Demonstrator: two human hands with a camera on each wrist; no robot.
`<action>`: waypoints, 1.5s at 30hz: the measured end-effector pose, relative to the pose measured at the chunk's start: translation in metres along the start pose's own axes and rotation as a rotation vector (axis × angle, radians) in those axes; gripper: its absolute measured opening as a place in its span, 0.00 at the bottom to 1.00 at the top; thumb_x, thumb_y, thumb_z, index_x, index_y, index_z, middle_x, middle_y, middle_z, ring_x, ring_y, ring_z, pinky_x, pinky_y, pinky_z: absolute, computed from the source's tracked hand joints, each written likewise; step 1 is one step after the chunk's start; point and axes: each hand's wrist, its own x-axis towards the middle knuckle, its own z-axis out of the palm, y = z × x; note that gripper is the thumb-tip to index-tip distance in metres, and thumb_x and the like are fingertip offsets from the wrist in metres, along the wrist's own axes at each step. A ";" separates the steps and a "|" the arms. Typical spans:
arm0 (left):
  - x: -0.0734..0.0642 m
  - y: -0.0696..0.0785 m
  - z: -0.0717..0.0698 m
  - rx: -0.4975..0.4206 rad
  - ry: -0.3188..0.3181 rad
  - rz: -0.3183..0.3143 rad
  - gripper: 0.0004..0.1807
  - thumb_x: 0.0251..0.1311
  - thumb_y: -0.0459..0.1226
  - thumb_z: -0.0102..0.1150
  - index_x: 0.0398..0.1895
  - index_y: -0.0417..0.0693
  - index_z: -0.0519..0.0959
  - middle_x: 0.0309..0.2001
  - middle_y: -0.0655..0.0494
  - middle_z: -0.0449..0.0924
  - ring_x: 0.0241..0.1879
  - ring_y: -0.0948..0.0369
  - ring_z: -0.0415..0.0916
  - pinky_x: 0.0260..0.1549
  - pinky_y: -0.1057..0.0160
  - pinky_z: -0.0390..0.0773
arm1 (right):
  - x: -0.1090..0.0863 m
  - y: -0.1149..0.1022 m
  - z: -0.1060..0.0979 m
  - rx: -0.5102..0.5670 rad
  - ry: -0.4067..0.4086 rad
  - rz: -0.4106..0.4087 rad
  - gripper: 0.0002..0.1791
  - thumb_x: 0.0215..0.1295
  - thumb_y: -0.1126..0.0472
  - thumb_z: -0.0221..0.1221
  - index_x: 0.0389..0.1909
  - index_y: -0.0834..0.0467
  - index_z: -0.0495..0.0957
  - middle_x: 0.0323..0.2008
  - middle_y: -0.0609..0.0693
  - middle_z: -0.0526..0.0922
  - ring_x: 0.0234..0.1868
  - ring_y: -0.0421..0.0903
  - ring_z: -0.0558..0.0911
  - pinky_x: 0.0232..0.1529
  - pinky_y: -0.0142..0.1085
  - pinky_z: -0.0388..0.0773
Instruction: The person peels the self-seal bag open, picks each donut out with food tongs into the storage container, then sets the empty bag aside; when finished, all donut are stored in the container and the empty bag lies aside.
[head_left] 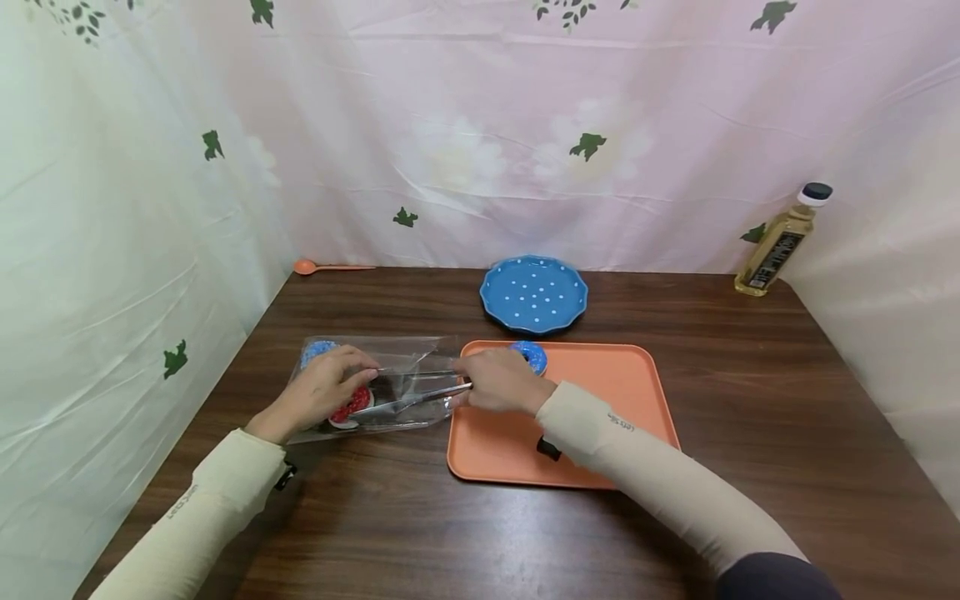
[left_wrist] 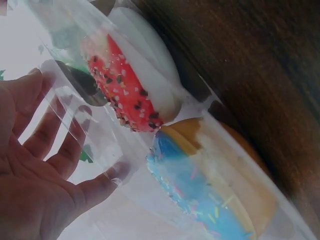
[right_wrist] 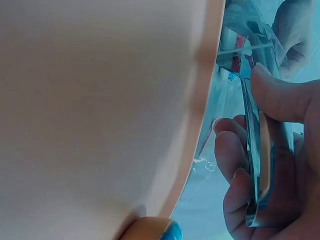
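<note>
My right hand (head_left: 495,379) grips metal tongs (right_wrist: 255,150), its fingers curled round their bent end. They reach left into a clear plastic bag (head_left: 420,354) lying on the table. Inside the bag are a red-iced donut (left_wrist: 127,85) with dark and pale sprinkles and a blue-iced donut (left_wrist: 195,185). A dark tong tip (left_wrist: 82,82) lies beside the red icing; whether the tongs clasp that donut I cannot tell. Over the bag, my left hand (head_left: 322,392) pinches the film between thumb and finger, the other fingers spread. Another blue donut (head_left: 534,355) sits on the orange tray (head_left: 600,375).
Behind the tray stands a blue plate (head_left: 534,293) with white dots. A bottle of yellow liquid (head_left: 776,250) is at the back right corner. An orange spoon (head_left: 306,267) lies along the back left edge. Patterned curtains (head_left: 480,125) close off the back and sides.
</note>
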 end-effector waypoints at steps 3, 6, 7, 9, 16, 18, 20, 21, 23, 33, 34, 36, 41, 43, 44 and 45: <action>0.001 -0.001 0.001 -0.004 0.003 0.005 0.14 0.75 0.43 0.55 0.52 0.46 0.85 0.52 0.52 0.80 0.54 0.50 0.77 0.51 0.44 0.77 | -0.005 0.002 0.000 0.015 0.016 0.020 0.31 0.65 0.42 0.66 0.66 0.50 0.77 0.46 0.45 0.86 0.30 0.39 0.78 0.16 0.36 0.68; 0.001 -0.001 0.001 -0.005 -0.001 -0.002 0.14 0.75 0.42 0.55 0.52 0.46 0.85 0.52 0.51 0.80 0.55 0.49 0.76 0.53 0.43 0.76 | -0.013 0.006 0.000 0.035 0.037 0.037 0.28 0.65 0.43 0.66 0.63 0.51 0.80 0.42 0.47 0.87 0.27 0.39 0.78 0.17 0.36 0.67; 0.001 -0.002 0.001 -0.002 -0.003 -0.006 0.15 0.75 0.43 0.55 0.53 0.46 0.85 0.53 0.50 0.80 0.56 0.49 0.76 0.53 0.42 0.76 | -0.016 0.009 -0.001 0.038 0.047 0.040 0.27 0.65 0.44 0.66 0.61 0.51 0.81 0.38 0.46 0.87 0.25 0.38 0.77 0.17 0.36 0.68; 0.001 -0.001 0.000 -0.002 -0.011 -0.019 0.15 0.75 0.44 0.54 0.54 0.47 0.85 0.54 0.50 0.80 0.57 0.48 0.75 0.53 0.42 0.75 | -0.022 0.014 -0.001 0.030 0.069 0.054 0.24 0.64 0.44 0.67 0.58 0.51 0.83 0.30 0.42 0.84 0.24 0.37 0.76 0.20 0.35 0.70; 0.002 0.000 -0.002 -0.013 -0.023 -0.039 0.15 0.76 0.44 0.53 0.54 0.48 0.84 0.54 0.52 0.79 0.55 0.49 0.75 0.51 0.43 0.76 | -0.040 0.026 -0.009 0.036 0.116 0.104 0.17 0.63 0.46 0.68 0.48 0.49 0.84 0.28 0.38 0.78 0.29 0.38 0.75 0.23 0.36 0.72; 0.002 0.000 -0.003 -0.008 -0.021 -0.039 0.15 0.76 0.44 0.53 0.54 0.47 0.84 0.54 0.51 0.79 0.55 0.49 0.75 0.51 0.43 0.76 | -0.042 0.028 -0.011 0.037 0.112 0.121 0.16 0.64 0.45 0.68 0.46 0.49 0.84 0.27 0.39 0.75 0.28 0.39 0.73 0.21 0.36 0.70; 0.003 0.000 -0.003 -0.006 -0.018 -0.041 0.15 0.76 0.44 0.54 0.54 0.47 0.84 0.54 0.51 0.79 0.55 0.49 0.75 0.51 0.42 0.76 | -0.042 0.029 -0.010 0.039 0.114 0.133 0.14 0.63 0.45 0.68 0.43 0.48 0.83 0.26 0.39 0.74 0.26 0.39 0.73 0.19 0.36 0.69; 0.003 0.000 -0.002 -0.005 -0.017 -0.042 0.15 0.76 0.44 0.54 0.54 0.46 0.84 0.54 0.51 0.79 0.55 0.49 0.76 0.51 0.42 0.76 | -0.042 0.029 -0.010 0.038 0.110 0.139 0.14 0.63 0.44 0.68 0.41 0.48 0.82 0.26 0.39 0.73 0.26 0.39 0.72 0.19 0.36 0.68; 0.004 -0.001 -0.001 -0.008 -0.014 -0.040 0.14 0.75 0.43 0.54 0.53 0.46 0.84 0.53 0.51 0.79 0.55 0.49 0.76 0.51 0.43 0.77 | -0.039 0.029 -0.009 0.037 0.100 0.150 0.15 0.62 0.44 0.69 0.42 0.48 0.83 0.26 0.38 0.74 0.27 0.38 0.73 0.20 0.36 0.69; 0.004 -0.001 0.003 -0.004 -0.004 -0.032 0.14 0.75 0.42 0.55 0.52 0.46 0.85 0.52 0.51 0.80 0.54 0.50 0.77 0.50 0.44 0.78 | -0.021 0.014 0.000 0.074 0.050 0.109 0.20 0.61 0.45 0.70 0.47 0.53 0.83 0.25 0.38 0.77 0.24 0.37 0.75 0.24 0.36 0.74; 0.004 -0.001 0.003 -0.008 -0.004 -0.030 0.14 0.75 0.42 0.55 0.52 0.46 0.85 0.52 0.51 0.80 0.54 0.50 0.76 0.50 0.44 0.77 | -0.020 0.012 0.001 0.086 0.049 0.111 0.20 0.61 0.45 0.70 0.47 0.53 0.82 0.26 0.39 0.77 0.25 0.38 0.76 0.24 0.36 0.74; 0.005 0.000 0.002 -0.014 -0.003 -0.026 0.14 0.75 0.42 0.55 0.52 0.46 0.85 0.53 0.51 0.79 0.54 0.50 0.76 0.50 0.43 0.77 | -0.018 0.010 0.002 0.092 0.052 0.118 0.20 0.61 0.46 0.70 0.47 0.55 0.82 0.27 0.41 0.79 0.25 0.38 0.76 0.23 0.37 0.74; 0.004 0.000 0.001 -0.032 -0.013 -0.035 0.14 0.75 0.42 0.55 0.53 0.46 0.84 0.53 0.52 0.79 0.55 0.50 0.75 0.52 0.43 0.76 | -0.020 0.008 0.004 0.026 0.079 0.123 0.18 0.64 0.46 0.68 0.46 0.53 0.82 0.30 0.41 0.82 0.23 0.38 0.75 0.23 0.35 0.72; 0.003 0.000 0.000 -0.028 -0.018 -0.044 0.14 0.75 0.43 0.55 0.53 0.47 0.84 0.54 0.51 0.79 0.56 0.49 0.75 0.53 0.42 0.76 | -0.022 0.008 0.005 0.010 0.092 0.115 0.19 0.65 0.45 0.67 0.49 0.52 0.82 0.30 0.41 0.82 0.23 0.37 0.74 0.23 0.35 0.71; 0.002 0.000 0.000 -0.023 -0.018 -0.045 0.14 0.75 0.43 0.54 0.53 0.47 0.84 0.54 0.51 0.79 0.56 0.49 0.75 0.53 0.42 0.76 | -0.024 0.008 0.005 0.010 0.098 0.111 0.20 0.65 0.45 0.67 0.51 0.52 0.82 0.28 0.40 0.81 0.23 0.37 0.74 0.22 0.35 0.70; 0.001 0.000 0.000 -0.017 -0.018 -0.042 0.15 0.75 0.43 0.54 0.54 0.47 0.84 0.55 0.50 0.78 0.57 0.48 0.75 0.53 0.41 0.75 | -0.025 0.009 0.005 0.014 0.105 0.109 0.21 0.65 0.45 0.67 0.53 0.52 0.82 0.28 0.40 0.81 0.23 0.37 0.74 0.23 0.35 0.71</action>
